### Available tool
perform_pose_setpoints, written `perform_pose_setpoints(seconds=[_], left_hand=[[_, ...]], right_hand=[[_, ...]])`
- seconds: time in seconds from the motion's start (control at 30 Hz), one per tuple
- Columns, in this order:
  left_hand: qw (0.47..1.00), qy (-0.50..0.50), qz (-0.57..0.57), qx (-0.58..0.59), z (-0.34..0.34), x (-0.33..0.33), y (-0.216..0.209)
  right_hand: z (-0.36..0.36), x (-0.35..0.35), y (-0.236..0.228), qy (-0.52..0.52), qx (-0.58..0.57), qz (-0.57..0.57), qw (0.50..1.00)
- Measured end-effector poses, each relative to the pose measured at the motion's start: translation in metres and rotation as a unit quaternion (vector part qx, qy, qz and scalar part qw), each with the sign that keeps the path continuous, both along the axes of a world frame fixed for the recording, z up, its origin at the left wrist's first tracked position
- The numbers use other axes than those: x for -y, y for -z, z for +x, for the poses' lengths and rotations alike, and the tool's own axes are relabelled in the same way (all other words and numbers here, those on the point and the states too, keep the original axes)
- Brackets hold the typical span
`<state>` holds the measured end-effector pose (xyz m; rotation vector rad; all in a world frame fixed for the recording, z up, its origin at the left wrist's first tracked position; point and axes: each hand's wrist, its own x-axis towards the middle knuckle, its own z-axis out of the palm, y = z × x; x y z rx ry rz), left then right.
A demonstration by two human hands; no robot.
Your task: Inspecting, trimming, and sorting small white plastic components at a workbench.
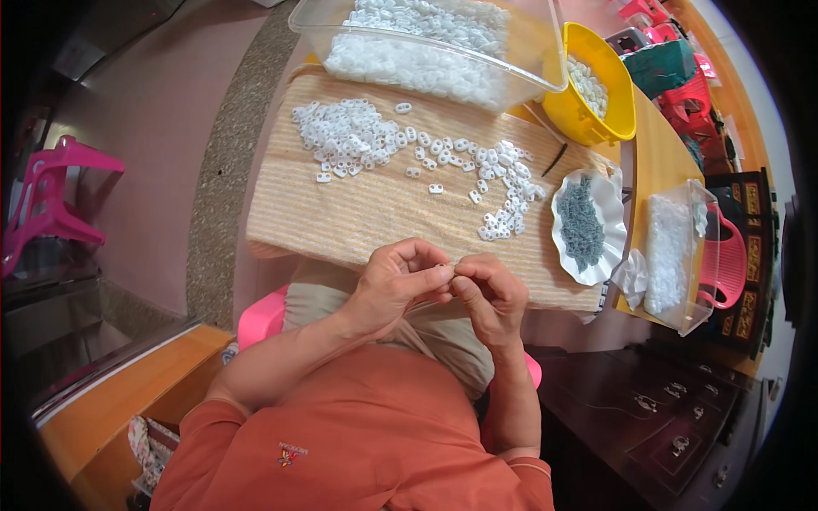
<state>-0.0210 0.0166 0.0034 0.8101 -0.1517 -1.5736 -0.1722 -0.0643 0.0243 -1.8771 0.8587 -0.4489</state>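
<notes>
My left hand (394, 279) and my right hand (492, 298) meet over my lap, at the table's near edge. Thumbs and fingertips of both are pinched together on a small pale piece (452, 265), mostly hidden by the fingers. Beyond them, a heap of small white oval plastic parts with two holes (351, 134) lies on the striped cloth (341, 223). A line of loose parts runs right to a second cluster of white parts (506, 192). On the right stands a white wavy-rimmed dish (610, 243) holding many small dark grey pieces (581, 223).
A clear bin (537, 72) of white parts stands at the far side. Beside it is a yellow bucket (620, 111) with more pale parts. Another clear box (700, 281) sits at the right, by crumpled white plastic (631, 278). A pink stool (60, 200) is far left.
</notes>
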Motion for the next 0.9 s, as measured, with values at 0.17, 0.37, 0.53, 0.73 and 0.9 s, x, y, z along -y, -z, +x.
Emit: perform_pose_setpoints(seconds=[0.17, 0.37, 0.53, 0.73, 0.9], left_hand=[[1.0, 0.004, 0.003, 0.004, -0.003, 0.0, 0.002], [1.0, -0.004, 0.016, -0.012, -0.001, 0.0, -0.002], [1.0, 0.002, 0.007, -0.002, -0.001, -0.001, -0.001], [0.999, 0.016, -0.001, 0.03, -0.002, -0.002, 0.001], [0.999, 0.02, -0.003, 0.041, -0.003, -0.001, 0.001]], right_hand=[[-0.002, -0.004, 0.012, 0.075, 0.037, 0.05, 0.995], [-0.003, -0.003, 0.017, 0.112, 0.081, 0.112, 0.984], [-0.003, -0.004, 0.019, 0.114, 0.076, 0.109, 0.985], [-0.003, -0.003, 0.021, 0.117, 0.081, 0.112, 0.983], [-0.008, -0.003, 0.032, 0.072, 0.133, 0.073, 0.986]])
